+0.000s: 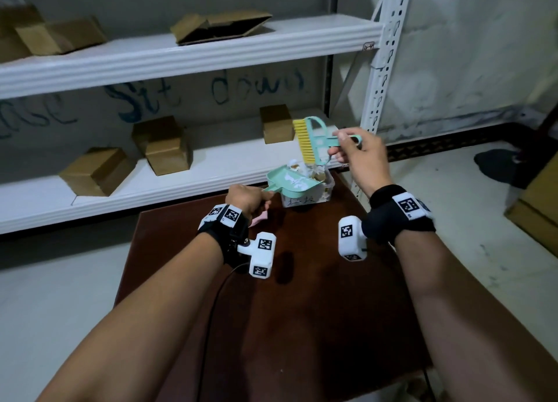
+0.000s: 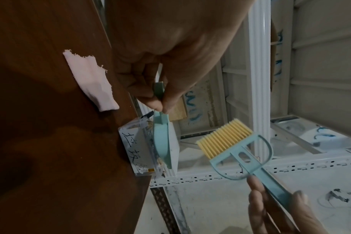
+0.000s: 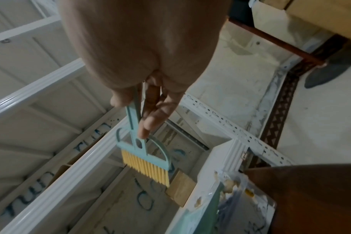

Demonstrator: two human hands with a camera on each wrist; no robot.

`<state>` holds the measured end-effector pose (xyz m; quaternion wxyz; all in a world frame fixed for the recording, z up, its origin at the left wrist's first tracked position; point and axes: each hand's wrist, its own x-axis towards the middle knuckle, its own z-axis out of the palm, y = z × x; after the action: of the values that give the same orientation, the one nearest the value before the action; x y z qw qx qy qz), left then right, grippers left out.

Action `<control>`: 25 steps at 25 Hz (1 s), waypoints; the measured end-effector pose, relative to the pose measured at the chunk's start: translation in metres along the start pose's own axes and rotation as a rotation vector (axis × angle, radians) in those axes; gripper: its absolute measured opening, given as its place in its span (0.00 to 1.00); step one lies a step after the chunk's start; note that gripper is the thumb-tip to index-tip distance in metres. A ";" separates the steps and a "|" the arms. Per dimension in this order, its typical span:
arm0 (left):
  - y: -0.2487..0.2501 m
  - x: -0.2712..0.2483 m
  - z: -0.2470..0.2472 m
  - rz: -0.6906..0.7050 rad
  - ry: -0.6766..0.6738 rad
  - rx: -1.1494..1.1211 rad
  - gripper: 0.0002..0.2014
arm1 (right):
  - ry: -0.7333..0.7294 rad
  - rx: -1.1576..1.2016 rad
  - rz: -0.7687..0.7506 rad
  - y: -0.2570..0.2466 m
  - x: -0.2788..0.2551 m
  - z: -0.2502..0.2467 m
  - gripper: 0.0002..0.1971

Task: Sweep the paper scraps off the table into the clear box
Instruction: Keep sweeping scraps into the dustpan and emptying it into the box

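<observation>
My left hand (image 1: 246, 197) grips the handle of a small mint-green dustpan (image 1: 287, 181), which lies tilted over the clear box (image 1: 305, 200) at the far edge of the brown table (image 1: 302, 296). White paper scraps (image 1: 291, 179) lie in the pan and crumpled scraps fill the box. My right hand (image 1: 356, 154) holds a mint brush with yellow bristles (image 1: 306, 142) raised above the box, bristles pointing left. A pink paper scrap (image 2: 90, 79) lies on the table under my left hand. In the left wrist view the dustpan (image 2: 160, 140) stands edge-on against the box (image 2: 134, 150).
White metal shelving (image 1: 181, 54) with several cardboard boxes (image 1: 96, 175) stands just behind the table. A perforated shelf post (image 1: 383, 54) rises to the right of the box. A dark shoe (image 1: 498, 166) and a cardboard carton (image 1: 537, 208) sit on the floor at right.
</observation>
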<state>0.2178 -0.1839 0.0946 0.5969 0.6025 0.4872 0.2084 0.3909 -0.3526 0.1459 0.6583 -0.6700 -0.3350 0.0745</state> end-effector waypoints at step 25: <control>0.019 0.008 -0.005 0.098 0.021 -0.118 0.12 | -0.230 -0.008 0.136 0.016 0.017 0.030 0.07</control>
<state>0.2234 -0.1706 0.1105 0.6154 0.5872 0.4502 0.2717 0.3935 -0.3171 0.1336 0.6063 -0.6808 -0.3624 0.1937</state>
